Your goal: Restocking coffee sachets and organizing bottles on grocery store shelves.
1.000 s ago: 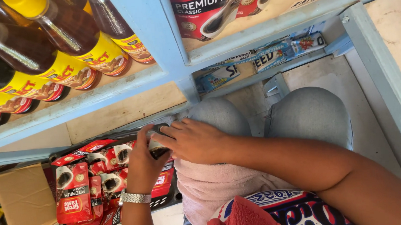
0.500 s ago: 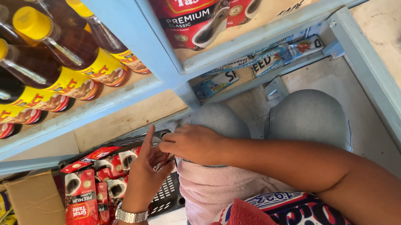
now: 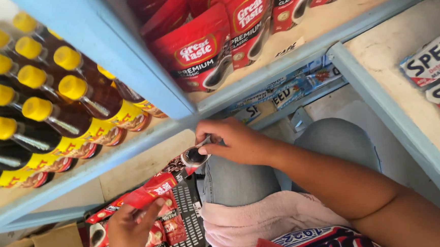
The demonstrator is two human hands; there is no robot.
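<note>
A strip of red foil coffee sachets (image 3: 157,186), joined end to end, runs slantwise between the two hands. The right hand (image 3: 234,140) pinches the upper end of the strip between thumb and fingertips, just under the edge of the pale blue wooden shelf (image 3: 144,138); the left hand (image 3: 130,230) is closed on the lower end, so the strip hangs taut rather than folding on itself. Held this way, its printed faces turn upward toward the camera.

Beneath the strip sits a dark perforated plastic basket (image 3: 188,222) with more red sachets (image 3: 158,236) lying in it, just beside the person's grey-clad knee (image 3: 233,181) (a pink cloth (image 3: 246,223) lies over the lap).

On the shelf above stand red stand-up coffee pouches (image 3: 200,51), upright in rows, and to the left lie dark sauce bottles with yellow caps (image 3: 66,112), tipped on their sides.
</note>
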